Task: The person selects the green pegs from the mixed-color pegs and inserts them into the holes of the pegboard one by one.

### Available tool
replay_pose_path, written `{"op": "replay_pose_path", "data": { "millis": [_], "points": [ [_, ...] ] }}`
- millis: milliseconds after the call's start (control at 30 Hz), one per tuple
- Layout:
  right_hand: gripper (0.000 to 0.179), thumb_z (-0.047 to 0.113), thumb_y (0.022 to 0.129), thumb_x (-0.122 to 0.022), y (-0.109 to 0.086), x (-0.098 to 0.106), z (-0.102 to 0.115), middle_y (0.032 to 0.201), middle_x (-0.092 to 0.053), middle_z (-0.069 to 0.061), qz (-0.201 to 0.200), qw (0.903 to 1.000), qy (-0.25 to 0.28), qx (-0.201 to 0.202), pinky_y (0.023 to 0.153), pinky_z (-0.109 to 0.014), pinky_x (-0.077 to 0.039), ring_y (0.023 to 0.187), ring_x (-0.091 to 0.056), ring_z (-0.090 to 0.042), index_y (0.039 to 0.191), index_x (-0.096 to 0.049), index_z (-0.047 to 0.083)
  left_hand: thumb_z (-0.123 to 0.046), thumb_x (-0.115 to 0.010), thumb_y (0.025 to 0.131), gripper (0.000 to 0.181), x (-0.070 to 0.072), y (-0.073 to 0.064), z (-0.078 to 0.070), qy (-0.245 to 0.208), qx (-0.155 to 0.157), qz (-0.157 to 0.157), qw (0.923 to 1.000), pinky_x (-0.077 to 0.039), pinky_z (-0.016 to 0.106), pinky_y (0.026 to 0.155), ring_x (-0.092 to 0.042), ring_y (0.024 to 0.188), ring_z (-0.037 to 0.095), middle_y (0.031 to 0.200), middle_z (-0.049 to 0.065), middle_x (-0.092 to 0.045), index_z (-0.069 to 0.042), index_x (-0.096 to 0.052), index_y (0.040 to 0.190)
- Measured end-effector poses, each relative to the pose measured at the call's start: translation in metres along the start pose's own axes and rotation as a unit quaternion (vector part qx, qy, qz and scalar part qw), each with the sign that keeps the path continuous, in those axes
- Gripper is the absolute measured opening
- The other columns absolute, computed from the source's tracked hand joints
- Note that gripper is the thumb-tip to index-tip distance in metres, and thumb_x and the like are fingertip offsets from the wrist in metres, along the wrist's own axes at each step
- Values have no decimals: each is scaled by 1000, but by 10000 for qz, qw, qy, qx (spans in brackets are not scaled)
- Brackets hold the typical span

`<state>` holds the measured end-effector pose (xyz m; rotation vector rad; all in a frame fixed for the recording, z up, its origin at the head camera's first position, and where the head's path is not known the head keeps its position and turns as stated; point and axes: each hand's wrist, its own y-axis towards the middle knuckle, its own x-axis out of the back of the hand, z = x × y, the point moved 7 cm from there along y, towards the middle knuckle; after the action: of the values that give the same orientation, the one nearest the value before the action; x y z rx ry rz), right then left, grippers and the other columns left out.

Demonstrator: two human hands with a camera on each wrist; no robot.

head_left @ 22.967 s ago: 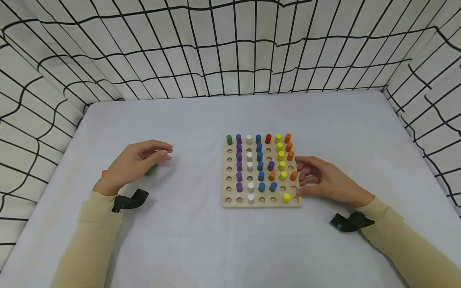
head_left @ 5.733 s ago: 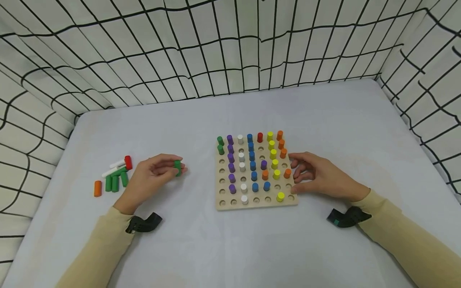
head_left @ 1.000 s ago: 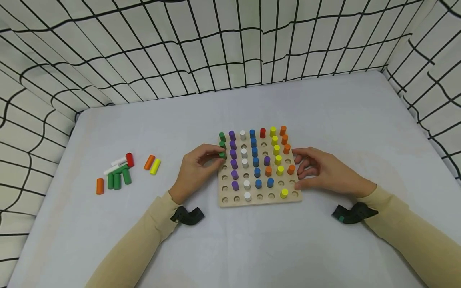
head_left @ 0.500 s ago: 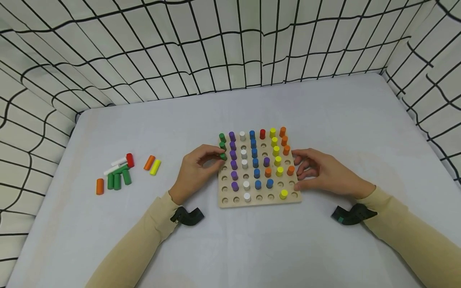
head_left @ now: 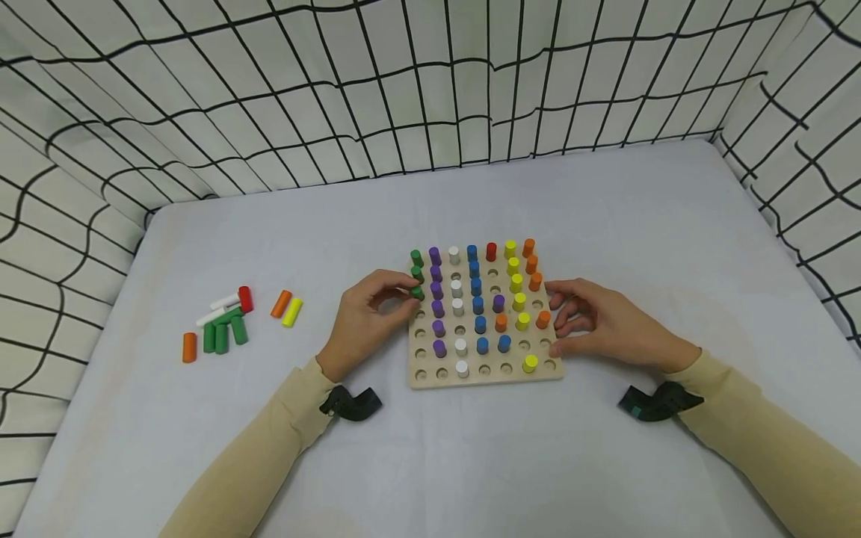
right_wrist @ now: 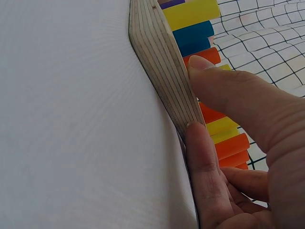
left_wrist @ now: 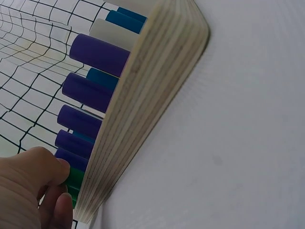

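The square wooden pegboard (head_left: pixel 486 379) lies mid-table, with rows of coloured pegs standing in its holes. At its left edge my left hand (head_left: pixel 368 310) pinches a green peg (head_left: pixel 417 294), third from the far end of the leftmost column. The left wrist view shows my thumb against the green peg (left_wrist: pixel 75 177), beside purple pegs; its far side is hidden by my fingers. My right hand (head_left: pixel 599 323) grips the board's right edge. In the right wrist view my thumb presses on the board's edge (right_wrist: pixel 159 62) near an orange peg, with a finger along its side.
Left on the white cloth lie green pegs (head_left: pixel 222 336), white pegs (head_left: pixel 212 317), a red peg (head_left: pixel 245 299) and an orange peg (head_left: pixel 190 347). Nearer the board are another orange peg (head_left: pixel 281 304) and a yellow peg (head_left: pixel 292 312). Black netting (head_left: pixel 417 90) surrounds the table.
The leftmost column had one green peg, then two; now a third stands there, in my left hand's pinch. That hand came right from the loose pegs. Within the last second, almost nothing moved.
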<state>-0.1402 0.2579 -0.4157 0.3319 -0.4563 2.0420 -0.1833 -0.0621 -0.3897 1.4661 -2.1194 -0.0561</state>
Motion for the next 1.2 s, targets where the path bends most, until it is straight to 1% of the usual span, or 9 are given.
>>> {"op": "replay_pose_path", "data": {
  "millis": [133, 433, 500, 567, 700, 833, 967, 1067, 1200],
  "points": [
    [93, 23, 79, -91, 0, 0, 0, 125, -56, -10, 8, 10000, 11, -36, 90, -15, -60, 99, -68, -11, 154, -40, 4, 3, -76, 90, 32, 2, -1, 0, -58, 0, -85, 9999, -58, 20, 97, -66, 106, 10, 116, 11, -70, -4, -69, 119],
    [93, 23, 80, -91, -4, 0, 0, 126, -56, -11, -35, 10000, 69, -53, 89, -16, -60, 99, -67, -11, 154, -39, 3, 2, -78, 88, 35, 5, 1, -3, -99, 178, -340, 9992, -58, 17, 93, -67, 108, 11, 118, 12, -70, -3, -67, 121],
    [93, 23, 80, -91, -4, -1, 0, 127, -56, -10, -27, 10000, 58, -43, 89, -16, -60, 99, -68, -11, 155, -39, 3, 2, -78, 89, 36, 7, 2, -3, -87, 231, -303, 9992, -58, 17, 93, -67, 109, 11, 120, 12, -69, -3, -66, 123],
    [93, 24, 80, -91, -3, -1, 0, 127, -56, -10, -17, 10000, 49, -12, 90, -17, -60, 99, -68, -11, 155, -39, 3, 0, -78, 89, 40, 8, 2, -3, -22, 287, -186, 9994, -57, 16, 94, -67, 111, 12, 124, 11, -68, -4, -65, 126],
    [92, 24, 81, -90, -1, 0, 2, 127, -56, -11, -4, 10000, 2, 66, 89, -17, -60, 99, -68, -11, 155, -39, 2, -2, -79, 89, 47, 13, 3, -7, 157, 358, 22, 9992, -57, 15, 95, -67, 115, 17, 131, 10, -64, -5, -62, 132],
    [92, 25, 81, -91, 1, -1, 4, 126, -56, -10, 35, 10000, -33, 22, 89, -16, -60, 99, -68, -11, 154, -39, 3, -2, -81, 87, 52, 23, -1, -8, 404, 498, 78, 9979, -57, 14, 95, -67, 117, 23, 134, 13, -63, -4, -59, 135],
    [92, 25, 81, -91, 1, -1, 6, 126, -56, -10, 36, 10000, -50, -15, 90, -17, -60, 99, -68, -12, 154, -39, 3, -4, -82, 87, 55, 36, -7, -7, 770, 734, 172, 9942, -55, 11, 94, -67, 118, 23, 136, 13, -63, -6, -58, 137],
    [93, 25, 81, -91, 0, -2, 6, 126, -56, -10, 25, 10000, -42, -54, 90, -16, -60, 100, -68, -12, 155, -39, 3, -6, -81, 88, 54, 49, -11, -5, 1047, 909, 171, 9902, -54, 8, 93, -67, 117, 22, 136, 11, -64, -9, -59, 137],
    [94, 25, 80, -91, -1, -2, 4, 126, -56, -10, 21, 9999, -15, -103, 90, -15, -59, 100, -67, -13, 155, -38, 4, -5, -81, 88, 53, 69, -17, -5, 1321, 1053, 115, 9856, -54, 7, 91, -67, 116, 24, 136, 10, -64, -11, -60, 137]
  ]
}}
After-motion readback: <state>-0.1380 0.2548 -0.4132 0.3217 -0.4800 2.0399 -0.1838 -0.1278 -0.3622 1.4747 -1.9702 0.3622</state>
